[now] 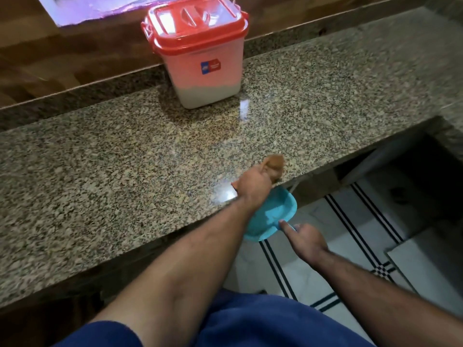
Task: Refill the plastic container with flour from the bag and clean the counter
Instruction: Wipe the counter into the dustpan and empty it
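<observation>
At the bench's near edge, the left hand grips a brown cloth; the right hand holds a blue dustpan just below. The lidded container stands far back, open bench between.

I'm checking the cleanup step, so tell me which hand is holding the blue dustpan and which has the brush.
The right hand holds the blue dustpan just below the counter edge. The left hand is up on the counter, gripping a blurred brown brush.
</observation>
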